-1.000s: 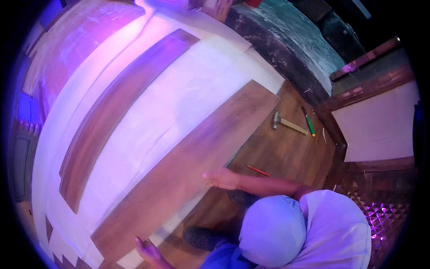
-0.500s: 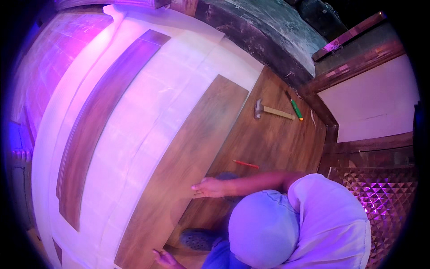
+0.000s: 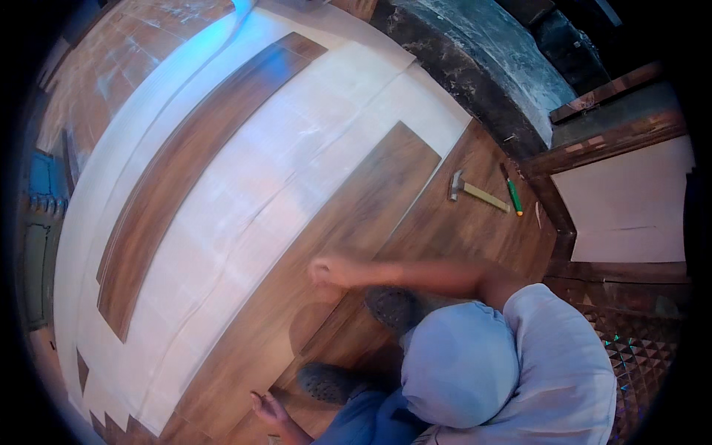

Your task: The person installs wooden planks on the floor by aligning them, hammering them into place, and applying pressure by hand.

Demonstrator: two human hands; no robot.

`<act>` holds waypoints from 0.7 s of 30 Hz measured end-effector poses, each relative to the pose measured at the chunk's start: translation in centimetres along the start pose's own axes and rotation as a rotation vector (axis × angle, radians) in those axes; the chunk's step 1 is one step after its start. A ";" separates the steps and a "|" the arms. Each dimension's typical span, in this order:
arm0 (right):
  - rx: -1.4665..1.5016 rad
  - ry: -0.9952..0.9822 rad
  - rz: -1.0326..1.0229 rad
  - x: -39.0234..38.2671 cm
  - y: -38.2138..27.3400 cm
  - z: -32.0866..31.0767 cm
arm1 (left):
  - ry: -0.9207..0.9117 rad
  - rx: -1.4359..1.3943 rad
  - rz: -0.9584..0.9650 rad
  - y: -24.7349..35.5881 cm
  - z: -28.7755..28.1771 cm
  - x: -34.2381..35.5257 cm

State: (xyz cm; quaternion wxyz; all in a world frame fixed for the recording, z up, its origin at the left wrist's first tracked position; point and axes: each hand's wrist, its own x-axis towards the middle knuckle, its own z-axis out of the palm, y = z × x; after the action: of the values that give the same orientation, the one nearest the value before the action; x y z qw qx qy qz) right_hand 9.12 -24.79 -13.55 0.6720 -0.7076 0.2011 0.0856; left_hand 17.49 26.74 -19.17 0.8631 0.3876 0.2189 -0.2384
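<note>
Neither my left hand nor my right hand shows. Below me a person in a light cap (image 3: 460, 363) and light shirt crouches over wood-look floor planks. That person's upper hand (image 3: 328, 272), slightly blurred, is curled into a fist above a wide plank (image 3: 363, 200), casting a shadow on it. The same person's lower hand (image 3: 268, 408) is beside the plank's near end, fingers apart. Whether it touches is unclear. On the laid boards lie a hammer (image 3: 480, 194) with a pale handle and a green-handled tool (image 3: 514, 195) with a narrow dark end.
A loose brown plank (image 3: 196, 156) lies on white underlay sheeting (image 3: 245, 185) to the left. Dark holed clogs (image 3: 322, 380) are on the person's feet. A dark stone-like ledge (image 3: 452, 74) borders the floor at the far side, and a pale panel (image 3: 630, 204) stands at right.
The person's upper hand has lifted from the plank's edge and curled. My view has shifted, and the light has turned from purple to bluish white. The red pencil no longer shows.
</note>
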 end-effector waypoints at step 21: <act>-1.011 -0.021 -0.060 10.8 -3.9 -8.4 | 0.184 -0.231 0.305 -1.0 3.4 1.2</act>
State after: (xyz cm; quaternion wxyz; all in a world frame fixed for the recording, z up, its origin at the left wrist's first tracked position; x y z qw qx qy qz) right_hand 19.19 -34.85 -13.55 0.2495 -0.9490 0.1073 0.1600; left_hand 18.52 23.19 -18.37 0.9043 0.3347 0.2616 -0.0417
